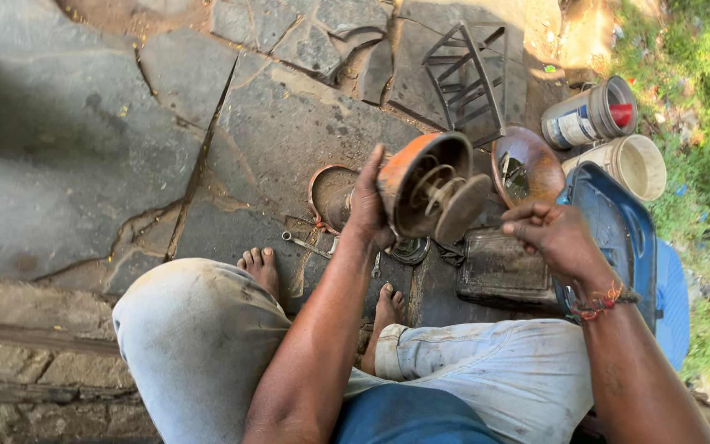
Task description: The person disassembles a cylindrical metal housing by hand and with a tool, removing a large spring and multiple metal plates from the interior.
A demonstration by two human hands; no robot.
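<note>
My left hand [367, 205] grips a rusty orange round metal housing [417, 168] by its rim, held up with its open side toward me. Inside it sit a coiled spring and a round disc part [460, 207] that sticks out at the lower right. My right hand [554, 234] is raised just right of the housing, fingers pinched together near the disc; whether it holds anything small I cannot tell. A red thread band circles my right wrist. I sit with bare feet on stone slabs.
On the ground lie a round rusty cover [330, 193], a brown bowl [526, 167], a wrench [306, 243], a dark flat tray [499, 267], a metal rack [468, 78], a blue plastic panel [618, 226], a labelled can [589, 113] and a white tub [630, 164]. Grass borders the right.
</note>
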